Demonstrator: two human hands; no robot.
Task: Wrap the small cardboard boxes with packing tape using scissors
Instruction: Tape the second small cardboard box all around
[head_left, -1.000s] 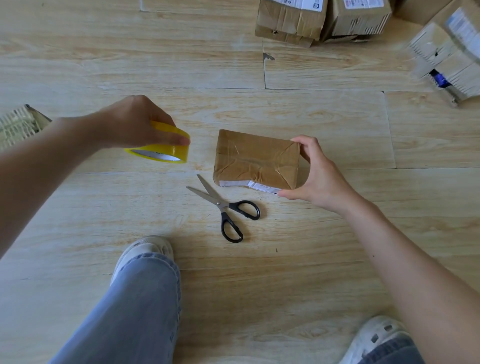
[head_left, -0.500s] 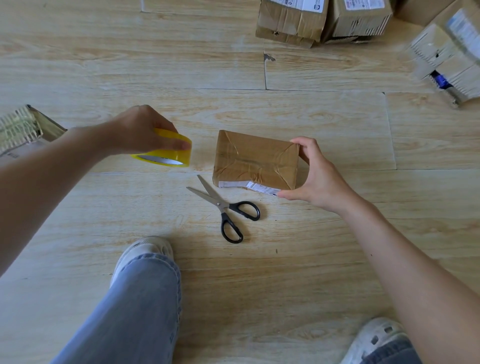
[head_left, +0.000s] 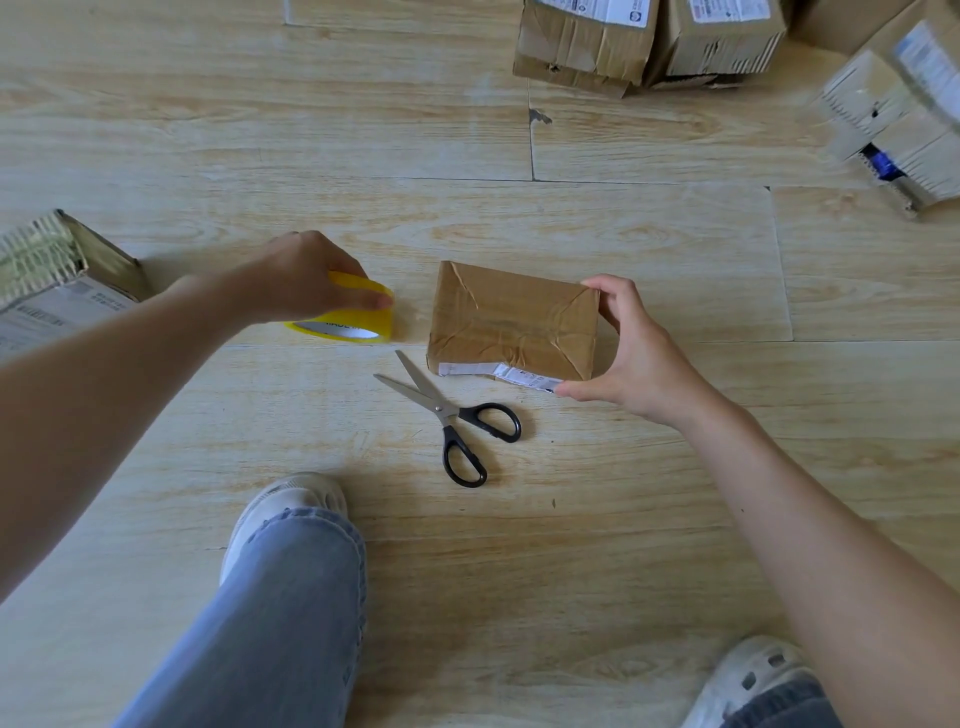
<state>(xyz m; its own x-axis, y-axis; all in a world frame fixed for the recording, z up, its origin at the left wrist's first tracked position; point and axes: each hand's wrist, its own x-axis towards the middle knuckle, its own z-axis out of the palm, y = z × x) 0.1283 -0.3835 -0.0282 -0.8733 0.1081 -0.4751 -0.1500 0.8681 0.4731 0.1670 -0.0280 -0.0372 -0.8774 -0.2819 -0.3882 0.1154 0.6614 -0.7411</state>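
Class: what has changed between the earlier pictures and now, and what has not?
The left hand, gripping the yellow tape roll, moved down and slightly right, nearer the wrapped box. The right hand holds that box as before; the scissors lie unmoved.

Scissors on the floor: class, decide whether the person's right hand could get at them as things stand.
Probably yes, once it lets go. The right hand grips the box by its end; the scissors lie uncovered beside that box, with nothing between them and the hand.
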